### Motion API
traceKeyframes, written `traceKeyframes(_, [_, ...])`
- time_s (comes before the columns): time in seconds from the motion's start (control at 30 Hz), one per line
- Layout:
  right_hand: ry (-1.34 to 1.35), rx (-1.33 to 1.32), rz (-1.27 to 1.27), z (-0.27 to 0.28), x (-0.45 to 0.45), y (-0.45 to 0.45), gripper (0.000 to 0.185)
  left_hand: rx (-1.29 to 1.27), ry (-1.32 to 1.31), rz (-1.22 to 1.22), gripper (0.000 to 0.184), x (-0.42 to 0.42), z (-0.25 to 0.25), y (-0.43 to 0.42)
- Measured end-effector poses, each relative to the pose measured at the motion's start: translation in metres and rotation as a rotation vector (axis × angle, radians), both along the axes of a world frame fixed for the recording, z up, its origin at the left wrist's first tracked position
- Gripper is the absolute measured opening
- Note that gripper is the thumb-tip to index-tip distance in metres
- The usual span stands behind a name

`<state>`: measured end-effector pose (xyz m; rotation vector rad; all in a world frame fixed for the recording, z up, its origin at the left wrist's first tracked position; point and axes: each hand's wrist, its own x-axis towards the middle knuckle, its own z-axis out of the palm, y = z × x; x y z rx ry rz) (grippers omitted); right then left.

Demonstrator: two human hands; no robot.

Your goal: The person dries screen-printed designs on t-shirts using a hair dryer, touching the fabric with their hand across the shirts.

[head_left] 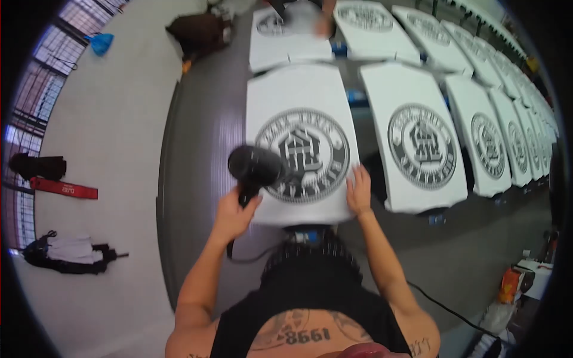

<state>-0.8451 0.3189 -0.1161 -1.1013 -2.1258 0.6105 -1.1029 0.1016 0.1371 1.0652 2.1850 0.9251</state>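
Note:
My left hand is wrapped round the handle of a black hair dryer, whose nozzle points right over the round black print on a white shirt. The shirt lies flat on a board in front of me. At the shirt's lower right edge rests my right hand, its fingers spread and holding nothing. The dryer covers part of the print's left side.
More white printed shirts stand in rows to the right. Across the boards, a co-worker's hand is at another shirt. A black cord runs at lower right; dark bag lies upper left.

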Motion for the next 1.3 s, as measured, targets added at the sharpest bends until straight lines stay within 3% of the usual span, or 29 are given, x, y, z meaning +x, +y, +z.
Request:
traceKeyframes(0.17, [-0.027, -0.05, -0.034, -0.008, -0.046, 0.052, 0.048, -0.02, -0.181, 0.003, 0.035, 0.032, 0.0, 0.068])
traceKeyframes(0.23, [0.01, -0.069, -0.037, -0.011, -0.051, 0.071, 0.049, 0.046, -0.056, -0.018, 0.035, 0.041, -0.012, 0.091])
traceKeyframes(0.4, [0.17, -0.249, -0.058, -0.02, -0.052, 0.094, 0.047, -0.135, -0.135, -0.011, 0.038, 0.048, -0.007, 0.149])
traceKeyframes(0.47, [0.201, -0.258, -0.086, -0.015, -0.051, 0.093, 0.045, 0.009, 0.054, -0.101, 0.036, 0.05, -0.012, 0.164])
traceKeyframes(0.73, [0.295, -0.373, -0.133, -0.016, -0.047, 0.094, 0.041, -0.077, 0.024, -0.071, 0.039, 0.063, 0.0, 0.181])
traceKeyframes(0.87, [0.306, -0.253, -0.127, -0.014, -0.045, 0.091, 0.038, -0.128, 0.05, -0.079, 0.039, 0.065, 0.004, 0.18])
traceKeyframes(1.13, [0.342, -0.252, -0.147, -0.015, -0.047, 0.094, 0.035, -0.027, 0.03, -0.102, 0.043, 0.062, -0.008, 0.197])
traceKeyframes(1.23, [0.351, -0.266, -0.178, -0.018, -0.047, 0.095, 0.035, -0.069, 0.171, -0.119, 0.044, 0.069, -0.009, 0.198])
traceKeyframes(1.3, [0.346, -0.291, -0.212, -0.016, -0.047, 0.095, 0.035, -0.063, 0.095, -0.124, 0.043, 0.065, -0.011, 0.195])
